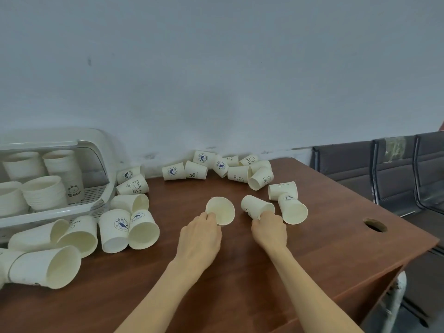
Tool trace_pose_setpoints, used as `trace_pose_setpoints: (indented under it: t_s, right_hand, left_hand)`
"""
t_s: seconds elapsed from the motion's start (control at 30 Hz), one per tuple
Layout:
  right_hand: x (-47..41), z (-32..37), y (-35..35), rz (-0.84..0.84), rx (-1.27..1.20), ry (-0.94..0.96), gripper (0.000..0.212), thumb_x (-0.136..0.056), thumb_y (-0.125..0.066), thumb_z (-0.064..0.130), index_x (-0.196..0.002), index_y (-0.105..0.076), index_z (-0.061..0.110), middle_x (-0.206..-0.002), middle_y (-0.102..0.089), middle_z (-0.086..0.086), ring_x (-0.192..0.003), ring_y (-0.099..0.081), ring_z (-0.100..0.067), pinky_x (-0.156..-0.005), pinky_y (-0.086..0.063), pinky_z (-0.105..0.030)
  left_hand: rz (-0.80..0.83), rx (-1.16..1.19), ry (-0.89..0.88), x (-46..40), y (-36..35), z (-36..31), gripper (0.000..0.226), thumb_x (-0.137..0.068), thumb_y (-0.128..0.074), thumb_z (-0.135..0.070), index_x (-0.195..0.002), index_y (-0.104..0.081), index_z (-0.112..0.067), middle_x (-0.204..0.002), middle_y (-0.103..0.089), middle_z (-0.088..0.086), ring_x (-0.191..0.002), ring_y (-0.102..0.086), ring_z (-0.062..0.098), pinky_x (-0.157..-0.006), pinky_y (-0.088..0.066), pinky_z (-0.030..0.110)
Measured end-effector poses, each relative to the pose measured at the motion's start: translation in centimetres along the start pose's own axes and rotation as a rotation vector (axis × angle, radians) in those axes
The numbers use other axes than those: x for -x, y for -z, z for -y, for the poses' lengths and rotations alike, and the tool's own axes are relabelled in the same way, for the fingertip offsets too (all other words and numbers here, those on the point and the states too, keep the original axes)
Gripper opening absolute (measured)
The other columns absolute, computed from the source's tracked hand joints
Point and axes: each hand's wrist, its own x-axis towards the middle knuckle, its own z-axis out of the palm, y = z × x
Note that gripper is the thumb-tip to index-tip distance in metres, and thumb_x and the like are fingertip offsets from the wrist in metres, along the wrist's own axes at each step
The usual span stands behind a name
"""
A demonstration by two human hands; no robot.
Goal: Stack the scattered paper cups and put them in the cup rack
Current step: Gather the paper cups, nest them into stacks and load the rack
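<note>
Many white paper cups lie scattered on their sides across the brown table [240,272]. My left hand [200,236] grips one cup [222,210] at its rim, its mouth turned toward me. My right hand [270,229] grips another cup [254,206] lying on its side, bottom pointing away to the left. The cup rack [96,169], a white plastic box with a clear raised lid, stands at the far left and holds several stacks of cups [45,193].
More cups lie in a row along the wall [216,167], right of my right hand [292,210], and in a cluster at the near left [60,267]. A round cable hole [374,225] sits near the table's right edge. Grey chairs [394,169] stand beyond it.
</note>
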Motion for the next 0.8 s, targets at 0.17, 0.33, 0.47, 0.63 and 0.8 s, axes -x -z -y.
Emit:
trace_pose_setpoints:
  t_s: [0.17,0.33,0.47,0.63,0.8]
  right_hand:
    - [-0.4,0.6,-0.9,-0.049,-0.105,-0.079,0.031,-0.094,-0.049,0.022,-0.119,-0.055,0.004,-0.119,-0.058,-0.018,-0.109,-0.057,-0.037,-0.085,-0.046,-0.038]
    - [-0.2,1.2,-1.2,-0.108,-0.180,-0.063,0.022,-0.092,-0.047,0.019,-0.105,-0.064,0.014,-0.111,-0.061,-0.016,-0.102,-0.057,-0.037,-0.085,-0.047,-0.040]
    - [0.8,2.3,-1.4,-0.159,-0.227,0.026,0.034,-0.096,-0.044,0.021,-0.125,-0.060,0.018,-0.115,-0.063,-0.017,-0.107,-0.056,-0.036,-0.089,-0.045,-0.040]
    - [2.7,5.0,-1.5,-0.176,-0.183,0.229,0.035,-0.098,-0.039,0.024,-0.125,-0.061,0.021,-0.111,-0.068,-0.013,-0.103,-0.060,-0.035,-0.082,-0.044,-0.037]
    - [5.0,9.0,-1.0,-0.169,-0.207,0.381,0.030,-0.097,-0.040,0.021,-0.116,-0.063,0.021,-0.090,-0.069,-0.007,-0.082,-0.060,-0.028,-0.068,-0.041,-0.033]
  left_hand:
    - [-0.042,0.021,0.012,0.3,1.2,1.0,0.027,-0.100,-0.038,-0.034,-0.118,-0.054,-0.019,-0.113,-0.058,-0.004,-0.099,-0.058,0.020,-0.072,-0.041,0.031]
    - [-0.074,0.018,0.028,0.2,2.0,1.9,0.025,-0.101,-0.035,-0.036,-0.107,-0.054,-0.020,-0.103,-0.060,-0.005,-0.091,-0.059,0.020,-0.067,-0.039,0.031]
    - [-0.104,0.050,0.060,0.4,2.7,2.8,0.027,-0.101,-0.034,-0.039,-0.101,-0.054,-0.020,-0.096,-0.060,-0.005,-0.088,-0.060,0.021,-0.071,-0.046,0.035]
    - [-0.149,0.043,0.087,1.2,4.6,4.7,0.030,-0.102,-0.031,-0.040,-0.105,-0.054,-0.020,-0.097,-0.061,-0.004,-0.089,-0.060,0.020,-0.070,-0.043,0.032]
    - [-0.229,0.025,0.149,2.0,8.0,7.1,0.031,-0.102,-0.032,-0.040,-0.105,-0.054,-0.019,-0.096,-0.059,-0.002,-0.086,-0.057,0.023,-0.068,-0.044,0.035]
